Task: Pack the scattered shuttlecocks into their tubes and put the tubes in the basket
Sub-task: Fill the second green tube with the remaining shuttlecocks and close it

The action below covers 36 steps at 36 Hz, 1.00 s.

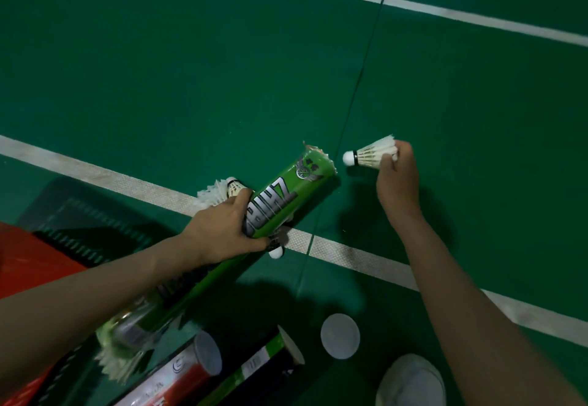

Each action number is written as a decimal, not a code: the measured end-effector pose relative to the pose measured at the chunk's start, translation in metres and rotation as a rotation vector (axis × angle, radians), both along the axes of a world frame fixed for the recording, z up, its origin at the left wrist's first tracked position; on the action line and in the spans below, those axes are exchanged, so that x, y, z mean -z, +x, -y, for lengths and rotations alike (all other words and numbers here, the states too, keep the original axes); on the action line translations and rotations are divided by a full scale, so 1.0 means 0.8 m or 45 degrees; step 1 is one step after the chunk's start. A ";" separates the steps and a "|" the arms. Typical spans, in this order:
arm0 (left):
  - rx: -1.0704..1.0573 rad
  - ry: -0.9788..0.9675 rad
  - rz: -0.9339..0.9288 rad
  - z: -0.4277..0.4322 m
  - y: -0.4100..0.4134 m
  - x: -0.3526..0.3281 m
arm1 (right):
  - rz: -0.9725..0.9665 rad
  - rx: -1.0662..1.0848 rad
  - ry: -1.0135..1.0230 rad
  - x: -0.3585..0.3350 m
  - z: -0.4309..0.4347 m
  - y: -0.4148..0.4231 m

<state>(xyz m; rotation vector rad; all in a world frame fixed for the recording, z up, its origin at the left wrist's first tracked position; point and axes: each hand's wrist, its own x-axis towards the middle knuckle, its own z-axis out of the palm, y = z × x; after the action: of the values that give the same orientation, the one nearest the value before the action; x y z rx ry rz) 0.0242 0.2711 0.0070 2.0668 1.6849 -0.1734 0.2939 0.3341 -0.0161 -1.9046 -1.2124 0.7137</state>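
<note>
While the left hand [222, 230] wraps round the mid of the green tube [280, 202], tilted w/ its torn open end up-right, the right hand [397, 179] pinches a shuttlecock [372, 154] by the feathers, cork pointing at the tube mouth, just beside it, not yet in. Step in hand looks like loading. Next move prob needs cork lined up w/ the opening, then slid in. More shuttlecocks [219, 192] lie by the left hand on the green floor [191, 71]. Two other tubes [191, 370] and a loose cap [340, 335] lie below. Basket [89, 227] near left, dark, hard to make out.
</note>
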 end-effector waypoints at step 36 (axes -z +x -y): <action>-0.396 -0.136 0.020 0.017 -0.078 -0.013 | 0.434 -1.224 -0.407 0.053 0.004 -0.139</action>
<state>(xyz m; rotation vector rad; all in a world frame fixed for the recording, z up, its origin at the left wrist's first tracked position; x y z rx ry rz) -0.0380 0.2577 0.0172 1.6999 1.9168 -0.1420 0.1824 0.3308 -0.0585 -1.6481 -2.4034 1.1395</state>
